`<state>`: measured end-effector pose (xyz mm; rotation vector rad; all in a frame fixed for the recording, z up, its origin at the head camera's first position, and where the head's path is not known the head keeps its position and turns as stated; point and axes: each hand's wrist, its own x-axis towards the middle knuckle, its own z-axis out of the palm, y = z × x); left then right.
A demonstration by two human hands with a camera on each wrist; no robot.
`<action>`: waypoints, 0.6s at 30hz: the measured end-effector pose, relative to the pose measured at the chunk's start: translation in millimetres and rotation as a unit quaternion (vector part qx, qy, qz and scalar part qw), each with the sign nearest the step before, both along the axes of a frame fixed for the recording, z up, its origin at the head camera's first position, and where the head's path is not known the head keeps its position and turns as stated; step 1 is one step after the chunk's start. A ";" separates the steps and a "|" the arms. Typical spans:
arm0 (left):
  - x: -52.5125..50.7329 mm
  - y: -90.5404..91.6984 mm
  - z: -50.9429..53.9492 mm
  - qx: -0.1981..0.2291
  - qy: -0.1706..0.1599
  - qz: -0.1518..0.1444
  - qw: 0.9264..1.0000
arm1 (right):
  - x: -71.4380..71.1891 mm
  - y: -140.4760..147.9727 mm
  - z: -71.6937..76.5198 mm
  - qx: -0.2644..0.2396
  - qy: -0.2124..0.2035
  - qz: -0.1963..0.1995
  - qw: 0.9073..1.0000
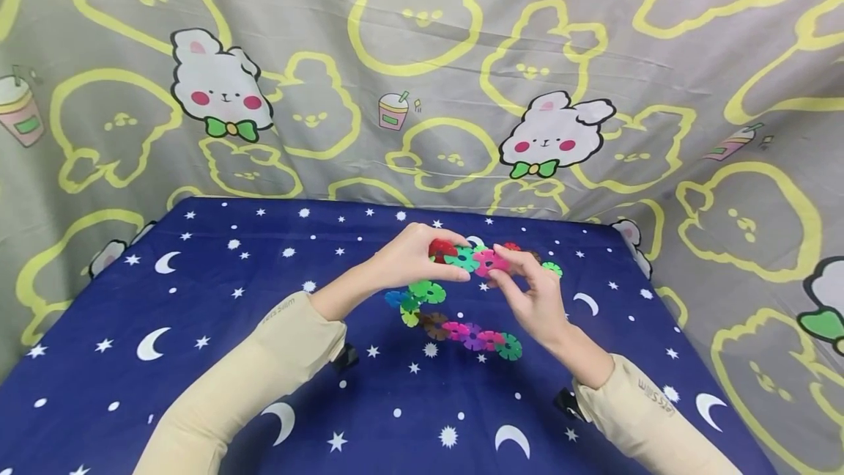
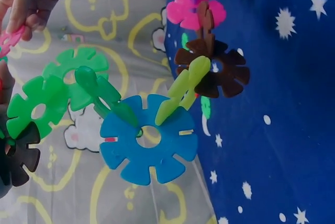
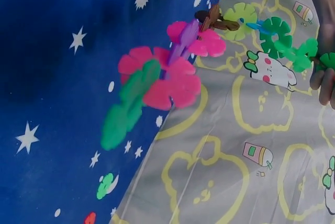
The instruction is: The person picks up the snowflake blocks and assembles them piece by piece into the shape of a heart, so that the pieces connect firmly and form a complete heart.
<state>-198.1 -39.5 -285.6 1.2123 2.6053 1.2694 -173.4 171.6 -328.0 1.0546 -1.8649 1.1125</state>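
My left hand [image 1: 418, 255] grips the end of a chain of slotted plastic flower discs, its fingers and thumb around a red disc [image 1: 442, 250] and a teal disc [image 1: 464, 260]. Opposite it, my right hand [image 1: 537, 299] pinches a pink disc [image 1: 489, 263] that meets the teal one's edge; whether their slots are fully joined I cannot tell. The rest of the chain hangs below in a curve, with a blue disc [image 2: 149, 140], a brown disc [image 2: 222, 69], pink discs and a purple disc [image 1: 472, 336]. A green disc [image 1: 509, 347] forms its free end.
Behind the right hand, a loose red disc [image 1: 511, 247] and a light green disc [image 1: 552, 269] lie on the dark blue star-and-moon tablecloth [image 1: 217, 394]. A grey curtain [image 1: 316, 13] with cartoon animals hangs behind the table.
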 end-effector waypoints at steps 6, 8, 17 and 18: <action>0.6 2.4 2.4 0.004 0.009 -0.009 1.000 | 0.1 -0.2 2.7 -0.008 0.005 0.008 1.000; 0.8 2.2 2.4 0.011 0.014 -0.011 1.000 | 0.2 -0.8 4.2 -0.002 0.014 0.006 1.000; 4.2 3.5 4.2 0.023 0.016 0.006 1.000 | -1.7 -2.0 8.3 0.007 0.001 0.019 1.000; 4.9 3.4 4.6 0.021 0.016 0.008 1.000 | -1.8 -2.0 8.6 0.008 -0.003 0.023 1.000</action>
